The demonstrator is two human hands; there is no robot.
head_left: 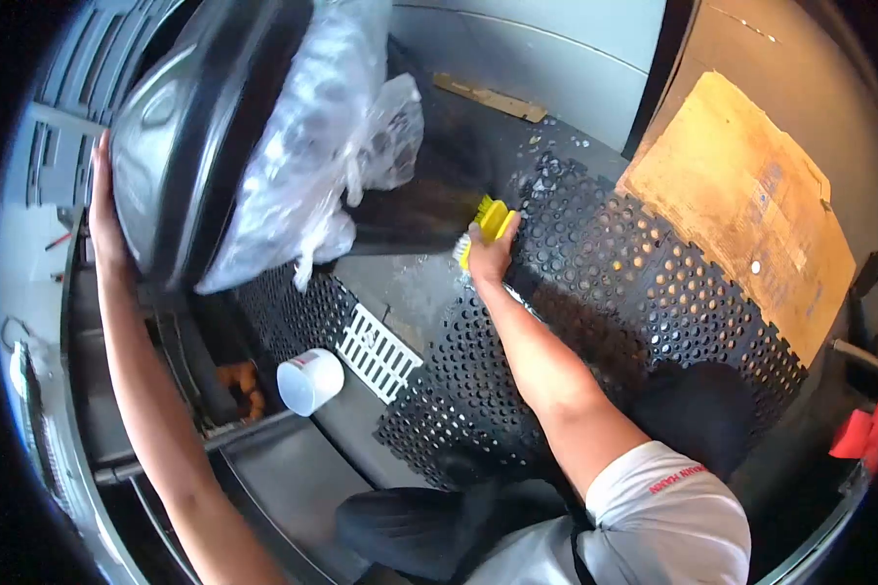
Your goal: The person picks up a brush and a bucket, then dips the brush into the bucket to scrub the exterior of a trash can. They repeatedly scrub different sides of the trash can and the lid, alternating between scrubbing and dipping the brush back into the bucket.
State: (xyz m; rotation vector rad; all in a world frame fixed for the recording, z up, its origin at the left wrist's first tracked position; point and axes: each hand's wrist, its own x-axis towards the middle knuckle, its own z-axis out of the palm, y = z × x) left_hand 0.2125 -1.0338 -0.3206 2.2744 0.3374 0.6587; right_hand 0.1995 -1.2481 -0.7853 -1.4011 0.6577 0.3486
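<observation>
A black trash can stands tilted at the upper left, its glossy lid (180, 136) over a clear plastic bag (307, 136) that bulges out and hangs in a knot. Below the bag shows the can's dark body (415, 210). My left hand (104, 210) holds the lid's outer side, fingers stretched along it. In my right hand (490, 255) is a yellow scrub brush (496, 216), its pale bristles against the wet grey floor beside the can. Perforated black rubber mat (595, 234) lies right next to this hand.
A white bucket (310, 381) and a white slotted grate (379, 353) sit on the floor at lower left. Flattened cardboard (751, 205) covers the right side. A cardboard strip (488, 97) lies by the back wall, with small debris nearby. Something red (863, 434) is at far right.
</observation>
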